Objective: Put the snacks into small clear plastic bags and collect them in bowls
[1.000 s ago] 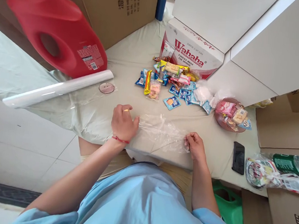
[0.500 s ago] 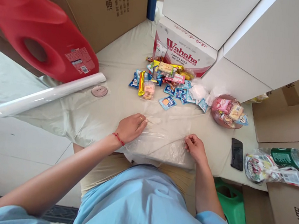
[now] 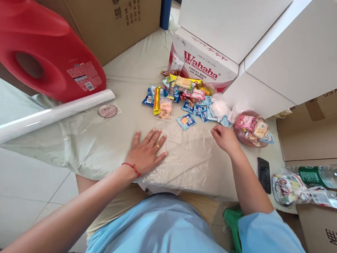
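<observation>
A thin clear plastic sheet (image 3: 187, 160) lies spread on the covered table at its front edge, with wrinkles along its near side. My left hand (image 3: 146, 152) is open, pressed palm down with fingers spread on the left side of the sheet. My right hand (image 3: 225, 138) is closed in a pinch at the sheet's far right corner; the bit of film between its fingertips is hard to see. Just beyond the hands lies a blue snack packet (image 3: 186, 121). Behind it sits a pile of wrapped snacks (image 3: 186, 86), with a pink-wrapped biscuit pack (image 3: 166, 108) at its front.
A reddish bowl of snacks (image 3: 249, 140) stands by my right hand. Further right lie a phone (image 3: 264, 175) and plastic bottles (image 3: 330, 176). At left are a white film roll (image 3: 47, 118) and a red jug (image 3: 45, 43). A Wahaba-style printed carton (image 3: 203, 62) and white boxes (image 3: 226, 20) stand behind.
My left hand has flattened and spread its fingers on the sheet. My right hand has moved away from me toward the sheet's far corner, and the sheet lies flatter.
</observation>
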### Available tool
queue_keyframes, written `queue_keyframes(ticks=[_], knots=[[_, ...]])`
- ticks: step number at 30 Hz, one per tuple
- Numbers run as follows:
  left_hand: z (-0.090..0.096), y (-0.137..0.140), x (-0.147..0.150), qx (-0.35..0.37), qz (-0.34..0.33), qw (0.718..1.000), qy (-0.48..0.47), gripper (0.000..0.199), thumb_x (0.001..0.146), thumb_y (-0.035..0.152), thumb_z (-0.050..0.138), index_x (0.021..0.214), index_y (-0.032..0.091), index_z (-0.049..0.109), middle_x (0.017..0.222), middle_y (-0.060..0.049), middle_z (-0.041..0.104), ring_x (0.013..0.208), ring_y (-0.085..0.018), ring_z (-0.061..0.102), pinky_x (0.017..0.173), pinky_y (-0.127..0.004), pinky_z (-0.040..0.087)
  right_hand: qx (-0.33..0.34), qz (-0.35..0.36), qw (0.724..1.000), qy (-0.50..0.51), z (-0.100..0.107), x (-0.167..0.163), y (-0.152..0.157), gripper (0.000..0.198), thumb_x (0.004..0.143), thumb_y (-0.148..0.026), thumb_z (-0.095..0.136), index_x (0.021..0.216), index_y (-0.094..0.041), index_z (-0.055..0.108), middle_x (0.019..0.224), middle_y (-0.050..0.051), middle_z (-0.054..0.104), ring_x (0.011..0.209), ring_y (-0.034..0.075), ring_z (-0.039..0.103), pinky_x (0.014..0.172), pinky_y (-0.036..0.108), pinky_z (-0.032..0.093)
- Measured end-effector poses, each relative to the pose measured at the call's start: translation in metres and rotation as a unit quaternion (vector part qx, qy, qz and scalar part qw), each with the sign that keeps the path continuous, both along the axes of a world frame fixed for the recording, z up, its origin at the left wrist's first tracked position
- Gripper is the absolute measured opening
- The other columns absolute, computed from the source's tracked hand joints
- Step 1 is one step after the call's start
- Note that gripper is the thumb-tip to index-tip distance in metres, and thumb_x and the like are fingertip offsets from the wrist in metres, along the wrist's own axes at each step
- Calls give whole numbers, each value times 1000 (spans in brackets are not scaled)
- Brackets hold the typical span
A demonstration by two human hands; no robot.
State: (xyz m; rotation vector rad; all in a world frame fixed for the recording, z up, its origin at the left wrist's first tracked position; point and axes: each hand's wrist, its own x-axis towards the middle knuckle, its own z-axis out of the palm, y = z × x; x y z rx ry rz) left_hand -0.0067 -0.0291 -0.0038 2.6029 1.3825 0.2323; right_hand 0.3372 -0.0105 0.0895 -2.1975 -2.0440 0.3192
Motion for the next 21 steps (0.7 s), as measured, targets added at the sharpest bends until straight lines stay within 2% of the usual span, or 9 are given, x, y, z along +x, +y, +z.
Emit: queue_keyframes(ticks=[3,5,7,9,11,14,16,19,21], knots=[[1,0,1,-4,0,1000,3,66,104,55,32,161,23,38,172,-13,27,160,-32,24,126,-67,-1,30,2,997,-73,-1,-21,67,28,95,-24,49,110,-19,72,107,13,73,98,28,64,80,35,47],[2,0,1,-7,-2,1000,3,66,105,55,32,162,22,37,172,-13,28,160,-32,24,126,-67,0,83,3,990,-118,-7,-33,106,41,95,-18,46,132,-18,64,133,17,64,118,32,56,89,39,48],[2,0,0,-11,-3,1000,3,66,105,55,32,162,22,37,172,-12,27,160,-32,24,127,-67,1,114,34,982,-147,-13,-41,138,48,98,-16,42,144,-18,54,151,17,50,131,34,47,95,41,47],[2,0,-1,-12,0,1000,3,67,104,57,32,162,24,37,172,-11,27,160,-32,23,127,-67,0,105,74,978,-165,-16,-45,158,45,101,-17,36,142,-18,55,153,17,48,132,33,45,97,42,46],[2,0,-1,-11,7,1000,3,69,103,60,33,162,25,37,172,-10,27,161,-33,20,126,-68,-1,87,88,976,-177,-15,-44,167,41,104,-20,33,134,-17,61,142,18,57,126,33,49,94,41,46],[2,0,-1,-9,13,1000,6,73,100,66,36,161,25,39,173,-12,23,162,-35,15,125,-70,-1,108,54,978,-169,-6,-36,155,41,105,-27,32,126,-18,65,126,17,65,113,31,56,86,38,46],[2,0,-1,-10,13,1000,6,76,99,69,37,161,25,39,174,-15,20,162,-35,15,125,-70,-1,151,25,979,-133,0,-30,130,40,105,-32,34,125,-18,66,120,16,67,106,30,59,84,37,47],[2,0,-1,-14,13,1000,6,77,98,69,39,162,26,37,174,-17,18,162,-37,15,124,-72,-1,195,37,979,-44,4,-31,68,40,104,-37,38,120,-17,68,104,14,69,97,29,62,85,38,49],[2,1,-1,-15,12,1000,6,77,98,68,40,162,26,37,173,-18,18,161,-38,16,123,-72,0,179,81,981,7,-1,-40,21,37,104,-38,40,120,-19,68,101,12,70,95,27,63,86,38,51]])
